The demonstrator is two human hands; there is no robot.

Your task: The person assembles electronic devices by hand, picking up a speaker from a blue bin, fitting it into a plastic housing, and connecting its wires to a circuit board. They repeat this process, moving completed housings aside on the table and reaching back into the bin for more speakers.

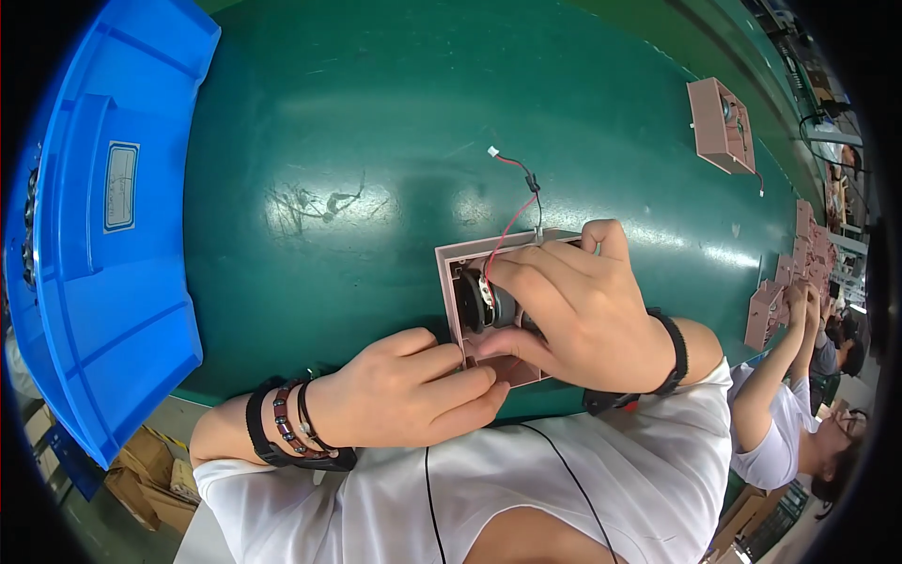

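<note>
A pink open-topped box lies on the bench in front of me. Inside, against its left wall, sits a round black-and-grey speaker. My left hand has its fingers curled on the near left edge of the box. Into the box reaches my right hand, its thumb and fingers closed around the speaker; the fingertips are partly hidden. From the speaker a red and black wire runs over the far wall onto the bench, ending in a small white connector.
Along the left edge stands a blue plastic bin with a label. Another pink box holding a speaker is at the far right of the green bench. Several pink boxes lie beside a co-worker on the right.
</note>
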